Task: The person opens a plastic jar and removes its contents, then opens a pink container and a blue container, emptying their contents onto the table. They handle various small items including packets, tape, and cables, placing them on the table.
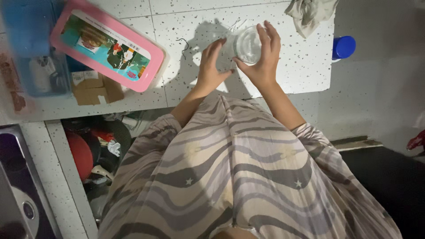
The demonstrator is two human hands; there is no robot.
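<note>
A clear glass jar (246,44) is held over the white speckled counter (186,26). My right hand (264,57) wraps around its right side, fingers curled over the rim. On the jar's left side, my left hand (211,66) touches it with its fingertips. Both forearms reach forward from a grey-and-beige striped garment (230,177) that fills the lower middle of the view.
A pink-rimmed lid with a colourful picture (106,46) lies at the left over a blue container (31,44). Cardboard pieces (95,90) sit beside it. A crumpled cloth (310,13) and a blue cap (343,47) are at the counter's right end. Clutter (95,146) lies below the counter.
</note>
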